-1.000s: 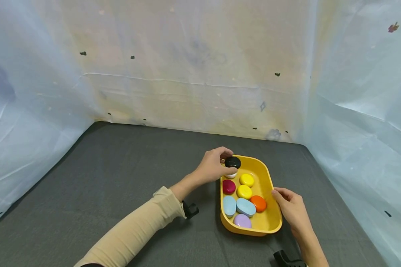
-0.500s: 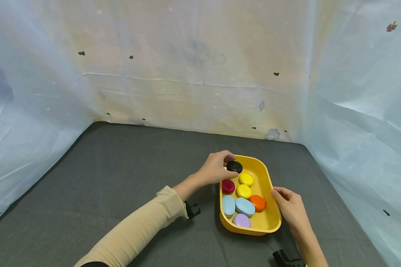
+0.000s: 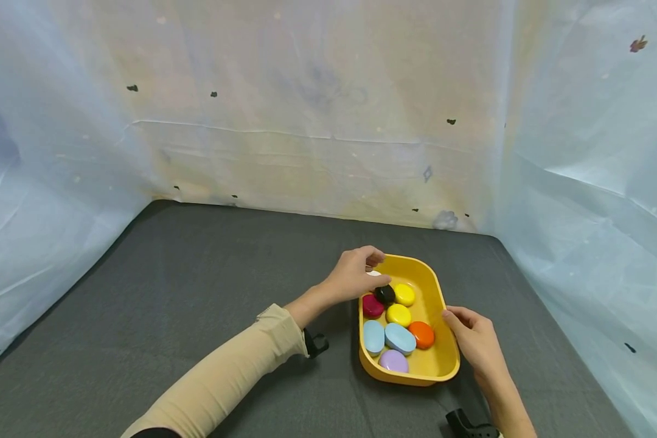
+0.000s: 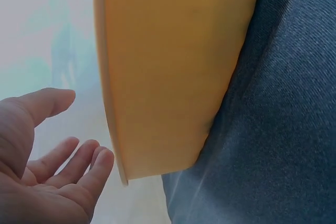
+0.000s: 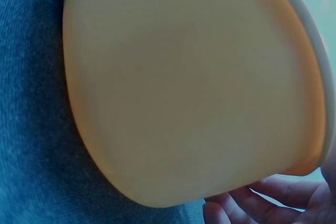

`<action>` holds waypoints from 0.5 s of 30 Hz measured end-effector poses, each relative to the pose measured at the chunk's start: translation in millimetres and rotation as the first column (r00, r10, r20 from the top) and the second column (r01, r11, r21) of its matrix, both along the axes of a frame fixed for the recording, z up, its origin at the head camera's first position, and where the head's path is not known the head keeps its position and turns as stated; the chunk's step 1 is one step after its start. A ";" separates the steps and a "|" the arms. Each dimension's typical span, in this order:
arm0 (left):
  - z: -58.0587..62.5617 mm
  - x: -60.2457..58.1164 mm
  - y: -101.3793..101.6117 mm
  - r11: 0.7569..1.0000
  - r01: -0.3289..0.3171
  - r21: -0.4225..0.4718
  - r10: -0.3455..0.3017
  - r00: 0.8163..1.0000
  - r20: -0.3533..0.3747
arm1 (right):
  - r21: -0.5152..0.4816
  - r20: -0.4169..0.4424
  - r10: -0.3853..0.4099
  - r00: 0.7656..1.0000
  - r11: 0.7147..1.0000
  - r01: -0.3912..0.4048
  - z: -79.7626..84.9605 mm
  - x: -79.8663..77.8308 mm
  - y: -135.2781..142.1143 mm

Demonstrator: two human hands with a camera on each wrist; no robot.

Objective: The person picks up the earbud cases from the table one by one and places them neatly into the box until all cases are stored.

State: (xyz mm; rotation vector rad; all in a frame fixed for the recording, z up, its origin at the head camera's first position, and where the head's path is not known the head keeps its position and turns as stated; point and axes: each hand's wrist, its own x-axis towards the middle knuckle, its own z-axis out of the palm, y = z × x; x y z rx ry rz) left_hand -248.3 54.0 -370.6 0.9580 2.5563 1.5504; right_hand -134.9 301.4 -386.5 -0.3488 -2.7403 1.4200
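Observation:
A yellow tray (image 3: 429, 286) of smooth, rounded, pebble-like pieces sits on the dark cloth. My left hand (image 3: 353, 275) is over its far left corner, thumb and fingers apart with nothing between them; the left wrist view shows this hand (image 4: 58, 161) beside the tray's rim. Just below the thumb lies a black piece (image 3: 385, 295), among a dark red piece (image 3: 372, 306) and two yellow pieces (image 3: 404, 294). The left hand partly hides a white piece (image 3: 375, 274). My right hand (image 3: 477, 342) grips the tray's right rim, thumb on top, fingers under the outside.
Nearer in the tray lie two light blue pieces (image 3: 400, 339), an orange piece (image 3: 421, 334) and a purple piece (image 3: 394, 361). Dark grey cloth (image 3: 241, 267) covers the table around it. Pale patterned sheeting (image 3: 306, 140) stands along the back and both sides.
My left hand lowered the black piece into the tray and let go of it; the piece now lies nearer, beside the dark red and yellow ones. The right hand has kept its hold.

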 end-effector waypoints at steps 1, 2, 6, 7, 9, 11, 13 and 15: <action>-0.2 -0.5 -0.8 1.000 -0.006 0.002 0.006 1.000 0.000 | 0.001 0.000 0.000 1.000 1.000 0.000 0.4 -0.4 0.0; -0.5 -1.0 -1.6 1.000 -0.012 0.006 0.012 1.000 -0.001 | 0.002 -0.002 0.000 1.000 1.000 0.000 0.7 -0.9 0.0; -3.0 -1.3 -6.6 0.999 -0.032 0.016 0.033 0.999 -0.008 | 0.002 -0.012 0.012 1.000 1.000 -0.012 0.8 -1.6 0.1; -3.2 -0.9 -8.2 0.999 -0.030 0.020 0.030 1.000 -0.009 | 0.000 -0.013 0.014 1.000 1.000 -0.014 0.4 -1.7 0.2; -4.1 0.0 -11.6 0.999 -0.029 0.027 0.030 0.999 -0.013 | -0.002 -0.011 0.016 1.000 1.000 -0.016 0.0 -1.4 0.6; -4.1 1.1 -15.3 0.999 -0.032 0.039 0.032 0.999 -0.016 | -0.005 -0.004 0.016 1.000 1.000 -0.016 -0.1 -0.9 1.3; -3.7 1.7 -19.4 0.998 -0.043 0.054 0.045 0.999 -0.021 | -0.007 0.003 0.010 1.000 1.000 -0.010 0.2 -0.7 1.9; -3.4 2.6 -24.2 0.996 -0.061 0.064 0.062 0.998 -0.026 | -0.009 0.011 0.005 1.000 1.000 -0.005 0.9 -1.3 2.3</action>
